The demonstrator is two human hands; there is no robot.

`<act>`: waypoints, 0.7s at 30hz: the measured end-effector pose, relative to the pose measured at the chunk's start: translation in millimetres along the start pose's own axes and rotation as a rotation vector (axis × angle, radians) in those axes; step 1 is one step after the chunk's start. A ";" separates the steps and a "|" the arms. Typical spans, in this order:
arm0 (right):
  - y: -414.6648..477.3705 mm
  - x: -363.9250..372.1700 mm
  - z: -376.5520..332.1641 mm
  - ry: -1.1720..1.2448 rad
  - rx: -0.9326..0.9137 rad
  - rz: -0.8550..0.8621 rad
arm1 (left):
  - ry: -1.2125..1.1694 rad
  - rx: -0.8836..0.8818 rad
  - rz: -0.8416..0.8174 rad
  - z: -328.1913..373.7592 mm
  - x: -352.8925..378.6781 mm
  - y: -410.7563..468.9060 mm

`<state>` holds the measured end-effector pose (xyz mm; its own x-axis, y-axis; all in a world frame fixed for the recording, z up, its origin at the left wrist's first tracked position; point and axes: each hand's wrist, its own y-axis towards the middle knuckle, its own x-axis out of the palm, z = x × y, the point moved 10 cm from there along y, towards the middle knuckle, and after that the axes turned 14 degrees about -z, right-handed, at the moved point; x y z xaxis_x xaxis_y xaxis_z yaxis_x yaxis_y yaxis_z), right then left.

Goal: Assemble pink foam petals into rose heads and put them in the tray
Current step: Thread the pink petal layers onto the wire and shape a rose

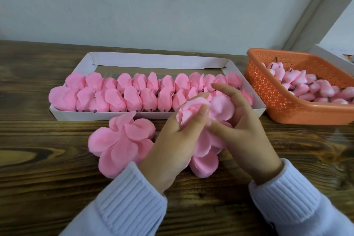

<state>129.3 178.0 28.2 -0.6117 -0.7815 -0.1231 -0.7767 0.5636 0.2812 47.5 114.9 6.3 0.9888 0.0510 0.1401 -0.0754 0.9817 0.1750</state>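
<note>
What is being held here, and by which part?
A half-built rose head: left hand pinches its bud, right hand cups the outer petals.

A tray lay on the table at centre, its far part bare and two rows of rose heads along its near side. A basket of buds stood just right of it. Loose petals lay near of the tray; both hands were over their right part.
</note>
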 end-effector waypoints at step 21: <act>3.1 32.3 11.0 0.476 0.090 -0.272 | 0.205 0.111 -0.050 27.2 7.3 -6.4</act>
<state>105.4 157.4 14.6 -0.2678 -0.9249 0.2698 -0.9198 0.3288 0.2141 51.7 104.0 32.8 0.9963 0.0505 -0.0702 -0.0285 0.9584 0.2840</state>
